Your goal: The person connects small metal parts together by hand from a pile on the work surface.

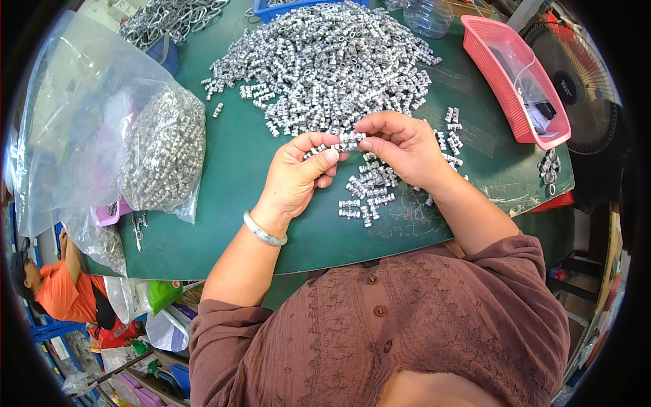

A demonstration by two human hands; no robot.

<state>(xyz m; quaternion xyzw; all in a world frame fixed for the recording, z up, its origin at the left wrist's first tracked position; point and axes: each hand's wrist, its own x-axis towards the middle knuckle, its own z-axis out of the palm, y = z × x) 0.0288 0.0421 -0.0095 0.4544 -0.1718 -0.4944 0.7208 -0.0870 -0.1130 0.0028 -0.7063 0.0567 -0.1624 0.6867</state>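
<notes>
My left hand [298,166] is closed on small silvery ribbed metal fittings, one of them showing between its thumb and fingers. Thumb and forefinger of my right hand [400,146] pinch the right end of another metal fitting [348,141], whose left end meets my left fingertips. Just beyond both hands rises a big heap of the same fittings [332,61]. Below my right hand lies a loose cluster of fittings [369,186], and a few more fittings [453,122] are strewn to its right. Whether my right palm holds anything is hidden.
Everything lies on a green table [237,210]. A clear plastic bag [163,149] full of fittings stands left. At right are a pink basket [519,74] and a black fan [569,88]. Metal rings [173,20] are piled at far left. A person in orange [68,292] is beyond the left edge.
</notes>
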